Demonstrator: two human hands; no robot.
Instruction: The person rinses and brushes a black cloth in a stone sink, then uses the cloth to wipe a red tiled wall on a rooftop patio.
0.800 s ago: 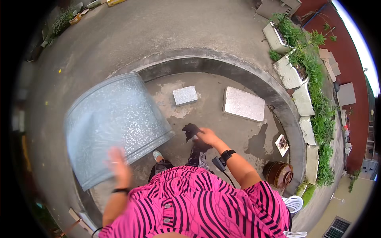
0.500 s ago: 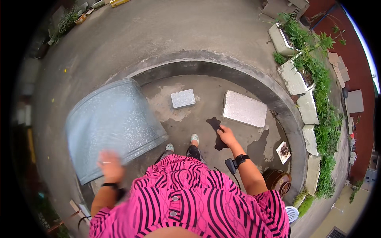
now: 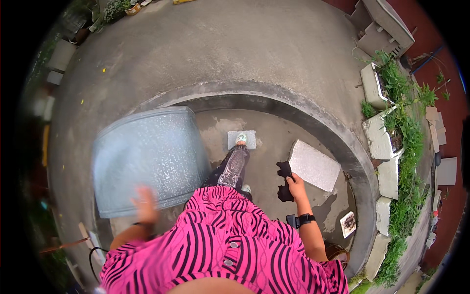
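Note:
My right hand (image 3: 296,187) is closed around a dark, floppy piece of black cloth (image 3: 284,181), held beside the large pale slab. Motion blurs my left hand (image 3: 145,206), but its thumb and fingers look spread, with nothing visible in them. It is over the near edge of a big blue-grey speckled block (image 3: 152,152), and I cannot tell whether it touches. One of my feet, in a pale perforated shoe (image 3: 241,137), rests on a small grey speckled block (image 3: 250,142). My other shoe (image 3: 246,188) is lower, near my shirt hem.
A low curved concrete kerb (image 3: 274,98) rings the ground around me. The pale slab (image 3: 316,165) lies at right, with a small dirty white tray (image 3: 348,224) and a brown pot (image 3: 338,254) nearer. White planters (image 3: 379,132) with green plants line the right side.
One foot has moved forward onto the small speckled block. My right hand, still gripping the black cloth, is nearer the pale slab. My left hand keeps moving over the blue-grey block's near side.

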